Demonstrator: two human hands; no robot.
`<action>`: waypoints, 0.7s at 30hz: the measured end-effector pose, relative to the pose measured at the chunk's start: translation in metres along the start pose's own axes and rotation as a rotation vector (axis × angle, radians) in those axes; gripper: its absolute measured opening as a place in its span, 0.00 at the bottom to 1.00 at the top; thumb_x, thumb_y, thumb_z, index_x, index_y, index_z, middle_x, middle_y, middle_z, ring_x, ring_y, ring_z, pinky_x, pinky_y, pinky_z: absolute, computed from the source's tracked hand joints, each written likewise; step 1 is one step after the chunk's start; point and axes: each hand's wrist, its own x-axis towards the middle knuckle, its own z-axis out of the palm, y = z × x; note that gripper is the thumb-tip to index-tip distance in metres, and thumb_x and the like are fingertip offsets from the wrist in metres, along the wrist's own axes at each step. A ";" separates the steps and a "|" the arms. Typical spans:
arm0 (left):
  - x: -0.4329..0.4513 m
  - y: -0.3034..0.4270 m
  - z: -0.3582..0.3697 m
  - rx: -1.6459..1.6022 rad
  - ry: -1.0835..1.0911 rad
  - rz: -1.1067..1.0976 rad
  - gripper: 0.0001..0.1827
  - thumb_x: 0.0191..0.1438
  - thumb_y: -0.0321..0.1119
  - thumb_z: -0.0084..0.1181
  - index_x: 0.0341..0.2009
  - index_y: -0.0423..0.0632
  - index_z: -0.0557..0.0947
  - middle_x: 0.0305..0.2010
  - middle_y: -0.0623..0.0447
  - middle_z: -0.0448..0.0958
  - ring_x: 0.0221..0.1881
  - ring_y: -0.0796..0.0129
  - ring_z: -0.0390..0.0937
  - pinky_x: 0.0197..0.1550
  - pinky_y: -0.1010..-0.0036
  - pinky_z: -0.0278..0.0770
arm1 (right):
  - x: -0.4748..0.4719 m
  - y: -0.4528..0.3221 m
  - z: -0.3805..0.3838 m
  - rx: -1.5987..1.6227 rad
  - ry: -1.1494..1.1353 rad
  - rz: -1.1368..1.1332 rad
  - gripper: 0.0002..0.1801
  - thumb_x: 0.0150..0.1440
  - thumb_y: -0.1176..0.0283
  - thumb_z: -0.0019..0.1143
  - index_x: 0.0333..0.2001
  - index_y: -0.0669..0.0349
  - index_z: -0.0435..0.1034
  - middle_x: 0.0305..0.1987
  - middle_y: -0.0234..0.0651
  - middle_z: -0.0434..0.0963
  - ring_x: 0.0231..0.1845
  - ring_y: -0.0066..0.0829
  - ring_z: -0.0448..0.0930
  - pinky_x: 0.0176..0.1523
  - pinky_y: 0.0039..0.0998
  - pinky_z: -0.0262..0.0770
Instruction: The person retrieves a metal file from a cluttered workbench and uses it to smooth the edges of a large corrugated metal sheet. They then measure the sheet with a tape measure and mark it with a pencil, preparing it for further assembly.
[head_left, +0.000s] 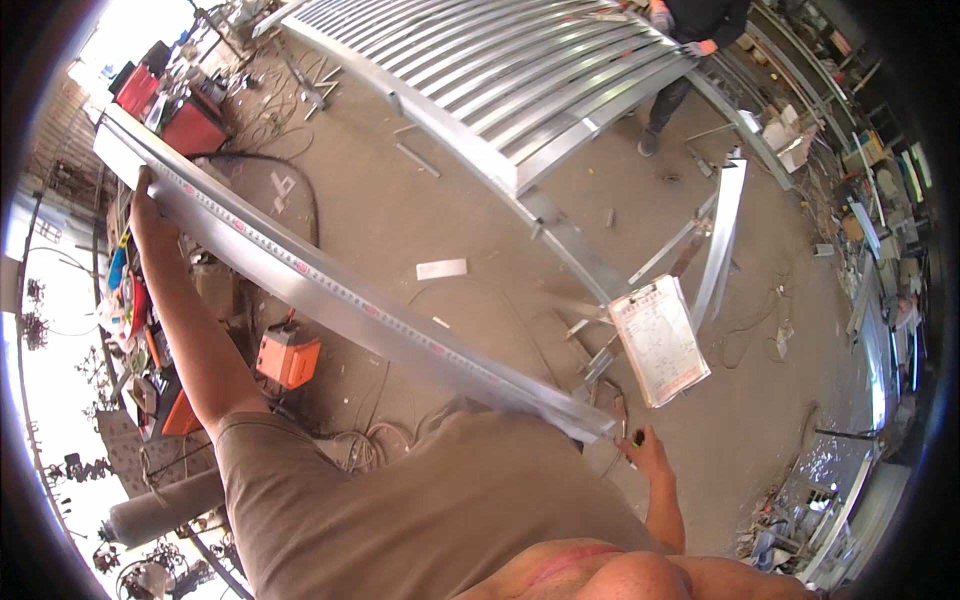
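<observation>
A long silvery metal profile (300, 289) runs diagonally in front of me, from upper left to lower centre. Along its length lies an extended steel measuring tape blade (302, 268) with red marks. My left hand (154, 214) grips the profile's near edge close to its far left end; its fingertips are partly hidden. At the other end, my right hand (651, 456) holds a dark tape measure case (638, 437) with a bit of green, just beyond the profile's end. A clipboard with written sheets (660, 341) lies right of that end.
A large slatted metal frame (517, 169) rests on supports ahead, with a gloved person (701, 30) at its far corner. An orange machine (289, 356) and coiled cables (371, 448) are on the floor. A gas cylinder (165, 506) lies at lower left; metal stock lines the right.
</observation>
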 end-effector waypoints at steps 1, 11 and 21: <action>0.011 0.011 -0.017 0.038 -0.011 0.036 0.29 0.67 0.50 0.62 0.64 0.43 0.77 0.59 0.43 0.81 0.56 0.52 0.81 0.61 0.56 0.79 | 0.012 -0.009 0.007 -0.003 0.002 -0.068 0.27 0.57 0.60 0.76 0.53 0.64 0.76 0.39 0.41 0.85 0.39 0.30 0.83 0.46 0.36 0.79; 0.160 0.146 -0.239 0.316 0.088 -0.016 0.28 0.69 0.49 0.56 0.62 0.39 0.77 0.57 0.41 0.79 0.55 0.53 0.78 0.60 0.58 0.79 | 0.114 -0.092 0.021 0.178 -0.326 -0.223 0.21 0.59 0.69 0.71 0.56 0.61 0.79 0.40 0.30 0.80 0.30 0.19 0.75 0.32 0.28 0.72; 0.224 0.162 -0.247 0.232 0.256 -0.093 0.30 0.66 0.56 0.59 0.57 0.41 0.82 0.56 0.47 0.81 0.51 0.63 0.78 0.60 0.61 0.77 | 0.216 -0.252 -0.008 0.178 -0.512 -0.274 0.19 0.59 0.59 0.70 0.46 0.62 0.81 0.43 0.32 0.81 0.39 0.23 0.78 0.42 0.29 0.75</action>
